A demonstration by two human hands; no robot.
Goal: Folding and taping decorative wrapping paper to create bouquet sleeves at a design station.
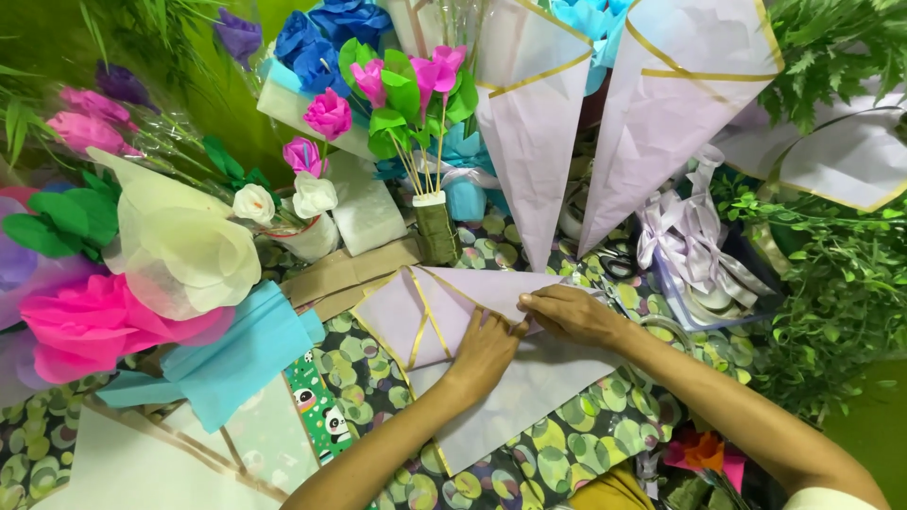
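Note:
A lilac wrapping sheet (529,387) with gold edging lies on the leaf-patterned table (567,444). It is partly folded into a pointed shape. My left hand (484,354) presses flat on the fold near its middle. My right hand (572,312) pinches the sheet's upper edge just to the right of it. The two hands nearly touch at the fingertips.
Two finished lilac paper cones (605,104) stand behind. A small bunch of pink paper flowers (406,90) sits in a green holder. Blue tissue (236,354), pink tissue (90,326), cream paper, white ribbon (694,250), scissors (619,260) and green foliage (836,283) surround the sheet.

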